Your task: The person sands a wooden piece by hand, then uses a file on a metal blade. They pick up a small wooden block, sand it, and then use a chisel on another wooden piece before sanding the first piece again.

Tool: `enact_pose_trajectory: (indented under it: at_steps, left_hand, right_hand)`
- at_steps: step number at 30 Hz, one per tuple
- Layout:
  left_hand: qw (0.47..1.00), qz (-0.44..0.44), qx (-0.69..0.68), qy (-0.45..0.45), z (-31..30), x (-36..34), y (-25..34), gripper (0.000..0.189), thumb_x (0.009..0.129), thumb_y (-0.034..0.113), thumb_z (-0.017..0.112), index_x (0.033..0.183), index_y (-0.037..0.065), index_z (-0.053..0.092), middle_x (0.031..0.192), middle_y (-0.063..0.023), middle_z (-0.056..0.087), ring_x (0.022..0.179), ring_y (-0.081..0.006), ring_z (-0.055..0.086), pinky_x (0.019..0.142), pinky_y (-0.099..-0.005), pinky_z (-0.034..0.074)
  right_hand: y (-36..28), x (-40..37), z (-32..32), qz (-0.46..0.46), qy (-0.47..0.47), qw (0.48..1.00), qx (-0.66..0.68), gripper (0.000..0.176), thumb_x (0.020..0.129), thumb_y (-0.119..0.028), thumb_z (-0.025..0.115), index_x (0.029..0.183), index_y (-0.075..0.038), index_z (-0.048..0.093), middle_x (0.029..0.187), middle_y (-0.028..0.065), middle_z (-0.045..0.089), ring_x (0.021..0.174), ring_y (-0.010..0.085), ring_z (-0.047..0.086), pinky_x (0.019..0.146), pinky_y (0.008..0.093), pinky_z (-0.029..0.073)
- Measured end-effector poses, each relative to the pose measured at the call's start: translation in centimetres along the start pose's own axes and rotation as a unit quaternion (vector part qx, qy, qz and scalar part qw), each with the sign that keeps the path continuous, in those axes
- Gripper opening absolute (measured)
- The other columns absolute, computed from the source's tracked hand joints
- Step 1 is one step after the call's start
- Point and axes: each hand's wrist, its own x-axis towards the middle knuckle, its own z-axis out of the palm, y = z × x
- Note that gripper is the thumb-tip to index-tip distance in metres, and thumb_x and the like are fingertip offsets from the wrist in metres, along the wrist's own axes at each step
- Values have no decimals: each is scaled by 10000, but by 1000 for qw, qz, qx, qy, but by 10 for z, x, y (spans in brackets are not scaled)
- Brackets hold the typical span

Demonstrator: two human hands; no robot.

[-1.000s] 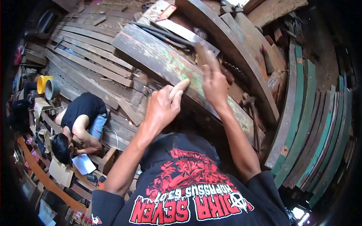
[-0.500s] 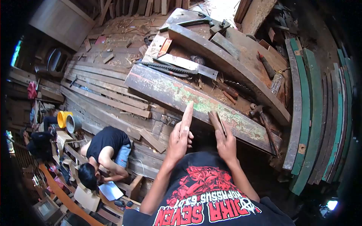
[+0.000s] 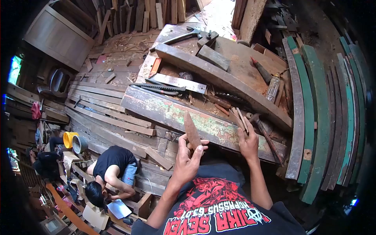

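Note:
My left hand [image 3: 187,156] grips a reddish, pointed wooden wedge [image 3: 191,128] and holds it upright in front of me. My right hand [image 3: 248,141] holds a couple of thin wooden slats [image 3: 239,118] against the near edge of a long weathered plank with flaking green and red paint [image 3: 164,109]. The plank lies slantwise across a raised work surface. Both arms reach out over my black shirt with red print.
A hand saw [image 3: 172,82], a hammer [image 3: 261,131], a bottle [image 3: 272,88] and a heavy curved beam [image 3: 219,76] lie on the work surface. Green curved planks [image 3: 313,117] stand at the right. Below left, a person in a black shirt [image 3: 111,160] crouches on floor planks.
My view has tilted back, so the plank now sits farther away. My left hand lifted the wedge and pulled it toward me. My right hand shifted right along the plank's near edge with the slats.

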Motion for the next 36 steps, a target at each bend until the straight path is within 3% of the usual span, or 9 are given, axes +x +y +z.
enact_pose_trajectory:
  at_steps: [3, 6, 8, 11, 15, 19, 22, 29, 36]
  left_hand:
    - [1000, 26, 16, 3, 17, 6, 12, 402, 1117, 93, 551, 1435, 38, 310, 1347, -191, 672, 1158, -202, 688, 945, -317, 564]
    - [998, 49, 32, 9, 33, 15, 27, 453, 1069, 23, 625, 1405, 40, 321, 1358, -212, 668, 1230, -247, 697, 1010, -368, 581]
    - [996, 57, 62, 31, 45, 20, 43, 539, 1004, 1, 732, 1361, 32, 330, 1312, -226, 701, 1197, -261, 724, 1022, -373, 601]
    - [993, 62, 89, 45, 65, 21, 65, 625, 923, 4, 838, 1302, 44, 342, 1216, -218, 740, 1133, -264, 753, 977, -355, 631]
    - [996, 66, 51, 28, 85, 19, 88, 712, 869, -41, 872, 1327, 50, 334, 1125, -198, 766, 1035, -246, 779, 908, -357, 658]
    - [1000, 10, -21, -7, 97, 15, 111, 836, 825, -79, 890, 1408, 52, 307, 1090, -231, 765, 1004, -259, 785, 866, -380, 673]
    - [997, -31, -49, -47, 96, 11, 126, 799, 864, -23, 886, 1416, 47, 313, 1127, -209, 771, 1035, -216, 773, 908, -329, 650]
    - [995, 1, -79, -56, 100, 5, 141, 1069, 828, -35, 909, 1622, 41, 198, 1094, -203, 771, 997, -211, 774, 882, -332, 646]
    - [997, -7, -71, -34, 103, 9, 142, 1099, 821, -34, 913, 1639, 43, 184, 1082, -193, 769, 1010, -205, 765, 901, -335, 630]
  right_hand:
    - [8, 6, -12, 12, -3, 1000, 20, 528, 1043, -287, 678, 1472, 10, 602, 1312, 308, 704, 1207, 469, 698, 1000, 478, 551]
    - [26, 8, -12, 2, 0, 1000, 21, 521, 1045, -285, 668, 1464, 17, 599, 1288, 319, 706, 1179, 489, 698, 983, 498, 557]
    - [44, 4, -13, -32, -8, 999, 0, 520, 1037, -310, 674, 1454, -6, 609, 1263, 315, 712, 1147, 501, 698, 942, 522, 567]
    - [62, -9, -13, -10, -35, 999, -23, 527, 1022, -339, 689, 1451, -40, 619, 1234, 304, 721, 1094, 509, 707, 886, 544, 576]
    - [80, -16, 0, -68, 17, 997, -45, 540, 1000, -359, 702, 1453, -74, 629, 1139, 279, 752, 1012, 489, 734, 816, 539, 589]
    - [74, -12, -5, -40, 16, 999, -33, 529, 985, -362, 719, 1425, -75, 653, 1086, 278, 761, 962, 488, 742, 797, 539, 591]
    - [75, -13, -5, -44, 15, 998, -34, 531, 981, -367, 725, 1417, -72, 660, 1061, 283, 761, 943, 489, 745, 781, 532, 591]
    - [77, -11, -4, -36, 6, 999, -15, 529, 990, -389, 722, 1399, -58, 663, 1065, 290, 760, 942, 490, 747, 778, 527, 593]
    - [72, -8, -7, -21, -10, 1000, -17, 513, 964, -317, 751, 1380, -28, 664, 1089, 304, 751, 973, 507, 736, 807, 531, 589]
